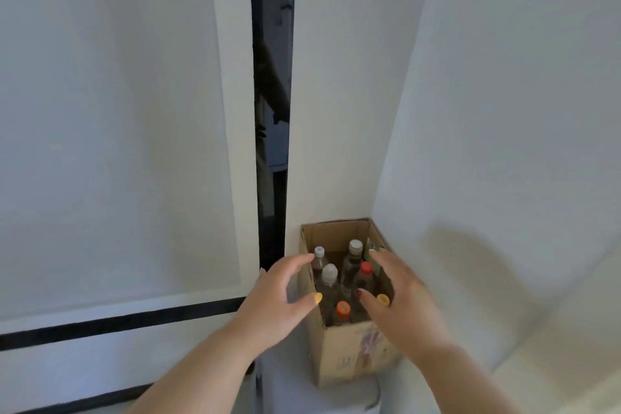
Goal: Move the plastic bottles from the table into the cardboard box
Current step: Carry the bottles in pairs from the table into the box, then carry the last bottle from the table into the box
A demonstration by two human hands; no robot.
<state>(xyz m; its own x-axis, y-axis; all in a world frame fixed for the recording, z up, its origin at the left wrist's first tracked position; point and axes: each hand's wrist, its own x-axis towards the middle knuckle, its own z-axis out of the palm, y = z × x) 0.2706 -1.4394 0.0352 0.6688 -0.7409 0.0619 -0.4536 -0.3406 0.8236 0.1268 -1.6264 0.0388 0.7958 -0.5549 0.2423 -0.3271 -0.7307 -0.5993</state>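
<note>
So the tall brown cardboard box point(349, 351) is sitting on the pale floor point(302, 393), tucked right into the corner where two white walls point(504, 111) meet, with a dark vertical gap point(272, 111) just to its left. It's open at the top and already pretty full of plastic bottles, all standing upright as far as I can tell: a clear bottle with a pale blue cap point(319, 254) near the box's far left corner, a clear one with a grey-white cap point(329, 274) just in front of it, a dark bottle with a grey cap point(355, 250) toward the far right, a red-capped bottle point(366, 270) in the middle, an orange-capped bottle point(342, 309) at the near edge, and a yellow cap point(383, 299) peeking out by the near right side. Something green point(371, 245) is against the right wall of the box, can't tell what

The left hand point(279, 299) is beside the box's left edge, the right hand point(400, 306) over its right edge. Both have fingers spread and curved, holding nothing, and I can't tell whether either actually touches the cardboard

No table in view here and no loose bottles, so my guess is the task is mostly or fully done. Whether any bottles are left on the table can't be told from this angle
</note>
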